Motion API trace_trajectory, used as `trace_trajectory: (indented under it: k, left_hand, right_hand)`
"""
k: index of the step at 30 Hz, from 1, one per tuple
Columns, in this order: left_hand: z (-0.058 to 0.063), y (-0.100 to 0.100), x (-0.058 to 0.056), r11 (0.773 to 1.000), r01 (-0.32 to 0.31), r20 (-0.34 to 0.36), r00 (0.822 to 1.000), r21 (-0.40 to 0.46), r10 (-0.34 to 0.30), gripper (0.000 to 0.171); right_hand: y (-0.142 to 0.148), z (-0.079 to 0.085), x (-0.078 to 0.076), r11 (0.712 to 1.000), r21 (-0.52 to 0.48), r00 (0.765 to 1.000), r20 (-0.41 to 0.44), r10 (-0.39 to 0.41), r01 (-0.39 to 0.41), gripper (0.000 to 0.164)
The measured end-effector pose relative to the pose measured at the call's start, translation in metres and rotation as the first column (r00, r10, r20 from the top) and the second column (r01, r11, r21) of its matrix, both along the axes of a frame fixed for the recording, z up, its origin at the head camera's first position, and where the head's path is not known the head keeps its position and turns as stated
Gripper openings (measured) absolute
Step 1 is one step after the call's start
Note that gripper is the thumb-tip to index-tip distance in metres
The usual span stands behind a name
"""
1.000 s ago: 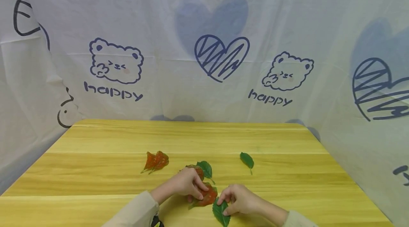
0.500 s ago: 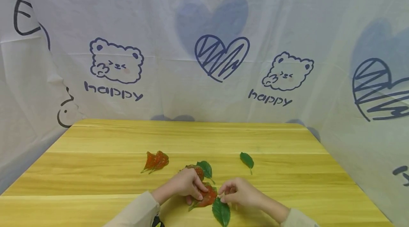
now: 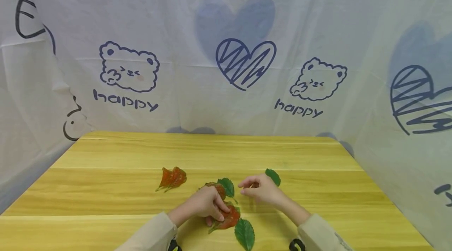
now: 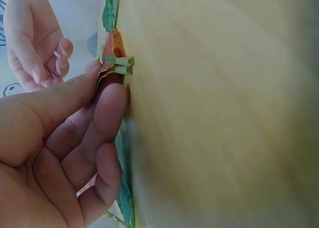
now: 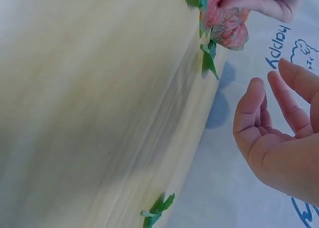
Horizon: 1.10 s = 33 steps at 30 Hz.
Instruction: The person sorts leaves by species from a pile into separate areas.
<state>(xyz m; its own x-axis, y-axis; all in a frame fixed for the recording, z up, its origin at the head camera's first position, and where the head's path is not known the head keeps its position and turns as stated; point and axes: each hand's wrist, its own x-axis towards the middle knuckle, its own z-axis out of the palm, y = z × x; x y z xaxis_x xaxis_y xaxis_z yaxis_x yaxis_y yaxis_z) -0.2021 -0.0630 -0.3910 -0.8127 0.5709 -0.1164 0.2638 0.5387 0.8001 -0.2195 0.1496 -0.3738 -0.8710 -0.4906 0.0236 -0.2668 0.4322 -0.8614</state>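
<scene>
On the left of the yellow table [image 3: 116,157], well apart from both hands, lie two overlapping red leaves [image 3: 172,177], their stems toward the person; next to the right comes the left hand [image 3: 206,205], thumb and fingers closed in a pinch on a red leaf [image 3: 232,218] low at the tabletop, with pale stem ends showing near the fingertips in the left wrist view; just beyond that hand, partly covered by it, sits a brownish-red leaf [image 3: 220,190], with a toothed green leaf [image 3: 227,186] against its right side; nearer the person, at the right edge of the held leaf, a larger green leaf [image 3: 245,234] lies flat, clear of the fingers of either hand; further right the right hand [image 3: 263,189] hangs above the wood, thumb and fingers bent loosely and parted, grasping nothing; behind it, partly hidden, is a lone green leaf [image 3: 273,177].
</scene>
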Motion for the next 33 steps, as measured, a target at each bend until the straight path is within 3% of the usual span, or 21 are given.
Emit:
trace_trajectory:
  k: [8, 16, 33]
  left_hand:
    - [0.001, 0.001, 0.0, 1.0, -0.004, 0.005, 1.0, -0.003, 0.004, 0.018]
    - [0.002, 0.001, 0.0, 1.0, -0.006, 0.011, 1.0, -0.002, 0.006, 0.018]
    - [-0.001, 0.0, -0.002, 1.0, 0.01, -0.002, 1.0, 0.007, -0.01, 0.018]
  right_hand:
    - [-0.011, -0.008, -0.015, 1.0, 0.012, 1.0, 0.005, -0.006, 0.006, 0.02]
    - [-0.019, -0.015, -0.026, 0.996, 0.06, 0.997, 0.044, -0.062, 0.059, 0.02]
    - [-0.029, -0.023, -0.035, 0.99, 0.127, 0.997, 0.044, -0.058, 0.052, 0.013]
